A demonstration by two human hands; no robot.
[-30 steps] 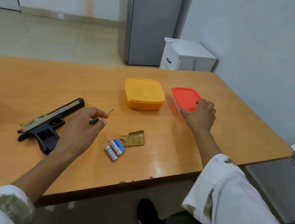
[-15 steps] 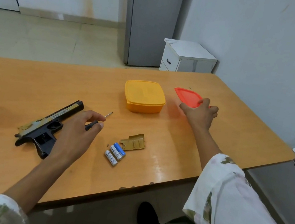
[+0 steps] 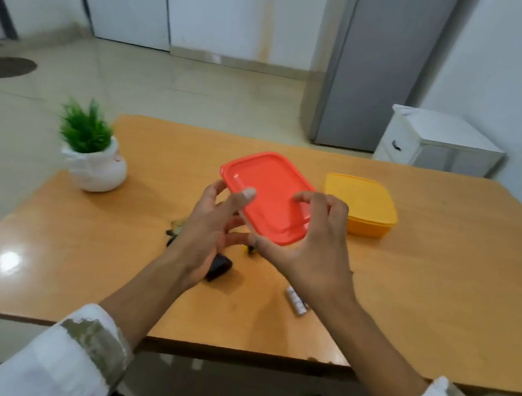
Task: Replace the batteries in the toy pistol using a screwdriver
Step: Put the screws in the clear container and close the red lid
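Pistol (image 3: 218, 268) lay on the bench (image 3: 426, 294), mostly hidden beneath the left hand (image 3: 208, 237); its fingers (image 3: 215, 191) and the right hand (image 3: 312, 255) gripped the red box (image 3: 270, 196) by its edges, probably light, stiff, slick plastic.

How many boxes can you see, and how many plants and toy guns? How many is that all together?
Boxes: 2, the red box held by the left hand and the right hand, and the yellow box on the table.
Plants: 1, the potted plant.
Toy pistols: 1, the toy pistol, mostly hidden under the left hand.
Total: 4.
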